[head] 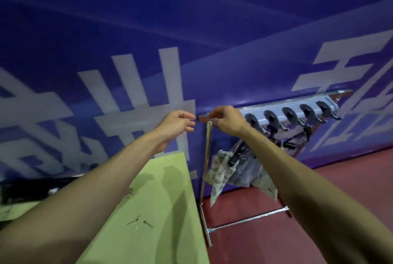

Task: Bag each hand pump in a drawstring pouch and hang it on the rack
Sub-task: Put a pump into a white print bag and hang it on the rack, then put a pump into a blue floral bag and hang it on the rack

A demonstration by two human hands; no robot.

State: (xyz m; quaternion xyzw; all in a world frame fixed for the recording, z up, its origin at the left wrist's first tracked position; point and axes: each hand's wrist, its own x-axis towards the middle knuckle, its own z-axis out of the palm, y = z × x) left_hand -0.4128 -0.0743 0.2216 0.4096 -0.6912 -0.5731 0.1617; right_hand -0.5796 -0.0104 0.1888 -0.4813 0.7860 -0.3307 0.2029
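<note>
The metal rack [251,219] stands against the blue wall, and a grey hook strip [297,106] runs along its top bar. Patterned drawstring pouches [221,170] with black hand pumps [235,157] inside hang below the strip, partly behind my right forearm. My right hand [225,120] is at the left end of the top bar, fingers pinched on a thin drawstring loop [210,123]. My left hand [176,124] hovers just left of the bar end with its fingers apart and nothing in it.
A light green table [161,178] sits under my left arm, right beside the rack's left post. Small bits of cord [138,220] lie on it, and dark items [32,189] are piled at its far left. Red floor [350,178] spreads to the right.
</note>
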